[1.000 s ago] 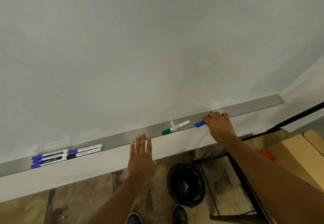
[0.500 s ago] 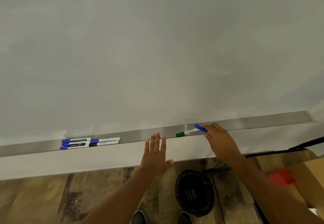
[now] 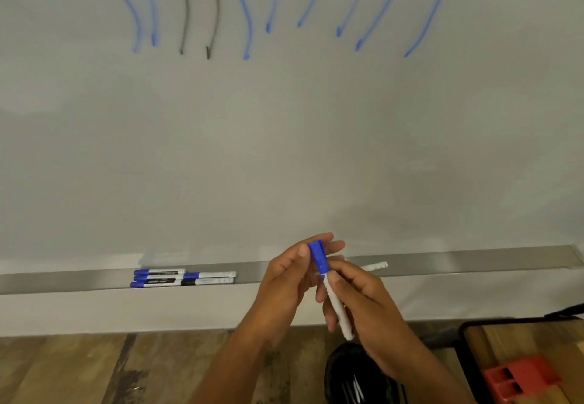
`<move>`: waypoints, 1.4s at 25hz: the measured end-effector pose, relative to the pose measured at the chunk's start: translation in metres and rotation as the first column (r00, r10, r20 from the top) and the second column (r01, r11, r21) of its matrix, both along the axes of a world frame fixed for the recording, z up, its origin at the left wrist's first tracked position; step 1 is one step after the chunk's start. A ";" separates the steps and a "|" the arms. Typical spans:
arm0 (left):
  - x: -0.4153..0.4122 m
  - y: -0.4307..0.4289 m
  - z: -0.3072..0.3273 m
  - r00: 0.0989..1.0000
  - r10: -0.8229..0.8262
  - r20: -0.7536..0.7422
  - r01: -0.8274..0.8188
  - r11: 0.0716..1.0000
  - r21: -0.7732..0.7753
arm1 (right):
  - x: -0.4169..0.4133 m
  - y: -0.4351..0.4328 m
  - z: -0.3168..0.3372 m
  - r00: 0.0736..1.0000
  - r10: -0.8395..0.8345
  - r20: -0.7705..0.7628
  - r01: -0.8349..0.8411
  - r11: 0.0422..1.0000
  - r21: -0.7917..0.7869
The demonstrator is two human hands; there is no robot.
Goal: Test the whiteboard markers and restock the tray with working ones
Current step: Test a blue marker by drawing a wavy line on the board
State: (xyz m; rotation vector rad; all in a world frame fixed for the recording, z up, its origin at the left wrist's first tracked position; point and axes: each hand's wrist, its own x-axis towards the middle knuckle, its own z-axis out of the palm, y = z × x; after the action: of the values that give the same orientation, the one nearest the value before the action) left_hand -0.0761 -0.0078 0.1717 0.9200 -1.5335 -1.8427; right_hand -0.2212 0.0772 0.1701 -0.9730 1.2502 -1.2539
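Note:
A white marker with a blue cap (image 3: 318,258) stands nearly upright in front of the whiteboard. My right hand (image 3: 363,305) grips its white barrel, and my left hand (image 3: 292,272) pinches the blue cap at the top. Behind my hands runs the grey metal tray (image 3: 474,260). Several blue and black markers (image 3: 183,278) lie bunched on the tray at the left. The white end of another marker (image 3: 376,266) pokes out from behind my right hand; the rest of it is hidden. Blue and black test strokes (image 3: 246,24) cross the top of the whiteboard.
A black bin (image 3: 344,378) with a few markers inside stands on the wooden floor below my hands. At the lower right, a wooden table with a black frame (image 3: 467,340) carries a red object (image 3: 521,375).
My right hand lifted the blue-capped marker off the tray and turned it upright. My left hand rose from below the tray and took hold of the cap. The view tilted up to show the test strokes.

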 end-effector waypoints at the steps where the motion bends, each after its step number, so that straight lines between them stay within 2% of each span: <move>1: 0.007 0.000 0.012 0.998 -0.016 -0.054 0.017 1.000 0.013 | 0.009 0.000 0.011 0.994 0.028 0.110 -0.027 1.000 -0.011; 4: 0.023 -0.006 0.044 0.972 -0.032 -0.233 0.046 0.997 0.055 | 0.029 -0.006 0.040 0.884 0.098 0.457 -0.097 0.995 -0.025; 6: 0.031 -0.011 0.062 0.944 -0.030 -0.328 0.058 0.995 0.076 | 0.039 -0.012 0.057 0.854 0.122 0.506 -0.130 0.991 -0.019; 8: 0.040 -0.013 0.076 0.919 -0.006 -0.395 0.043 0.996 0.084 | 0.048 -0.019 0.074 0.877 0.136 0.460 -0.143 0.990 -0.022; 16: 0.057 -0.021 0.128 0.885 0.232 -0.403 -0.238 0.971 0.034 | 0.089 -0.033 0.128 0.982 0.025 0.187 -0.013 0.998 -0.068; 19: 0.063 -0.024 0.140 0.853 0.277 -0.442 -0.286 0.957 0.048 | 0.104 -0.035 0.138 0.997 -0.076 0.033 0.080 0.988 -0.134; 20: 0.065 -0.025 0.144 0.847 0.279 -0.453 -0.290 0.956 0.047 | 0.108 -0.038 0.141 0.989 -0.129 -0.066 0.116 0.980 -0.164; 22: 0.062 -0.021 0.149 0.864 0.275 -0.422 -0.300 0.954 0.007 | 0.115 -0.040 0.141 0.906 -0.258 -0.336 0.176 0.951 -0.256; 24: 0.066 -0.026 0.161 0.844 0.344 -0.413 -0.373 0.928 0.012 | 0.114 -0.040 0.141 0.775 -0.391 -0.497 0.179 0.890 -0.420; 25: 0.076 -0.036 0.173 0.777 0.420 -0.469 -0.440 0.895 0.073 | 0.113 -0.039 0.138 0.692 -0.438 -0.574 0.164 0.869 -0.467; 26: 0.091 -0.051 0.187 0.681 0.498 -0.538 -0.523 0.844 0.119 | 0.110 -0.033 0.132 0.646 -0.434 -0.627 0.135 0.874 -0.466; 27: 0.110 -0.067 0.204 0.586 0.549 -0.596 -0.608 0.784 0.124 | 0.112 -0.025 0.122 0.684 -0.398 -0.611 0.167 0.901 -0.401; 28: 0.127 -0.080 0.221 0.532 0.545 -0.648 -0.668 0.741 0.075 | 0.115 -0.021 0.119 0.754 -0.330 -0.568 0.229 0.942 -0.244; 29: 0.141 -0.089 0.235 0.525 0.515 -0.678 -0.698 0.716 0.004 | 0.118 -0.018 0.116 0.798 -0.297 -0.524 0.261 0.955 -0.144; 30: 0.149 -0.096 0.241 0.554 0.483 -0.678 -0.702 0.708 -0.069 | 0.119 -0.020 0.114 0.805 -0.278 -0.524 0.250 0.960 -0.125; 32: 0.143 -0.097 0.239 0.641 0.445 -0.625 -0.672 0.719 -0.176 | 0.123 -0.022 0.115 0.842 -0.373 -0.390 0.290 0.922 -0.255; 33: 0.138 -0.095 0.235 0.661 0.446 -0.604 -0.668 0.716 -0.203 | 0.126 -0.023 0.122 0.889 -0.357 -0.288 0.270 0.914 -0.302; 35: 0.133 -0.096 0.227 0.645 0.466 -0.606 -0.708 0.662 -0.245 | 0.129 -0.029 0.144 0.952 -0.262 -0.156 0.190 0.909 -0.372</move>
State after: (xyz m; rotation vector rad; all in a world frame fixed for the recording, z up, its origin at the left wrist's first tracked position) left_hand 0.0574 -0.1040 0.3983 0.5557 -1.0616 -1.0205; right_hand -0.0917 0.0487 0.3137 -1.2663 1.3514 -1.6355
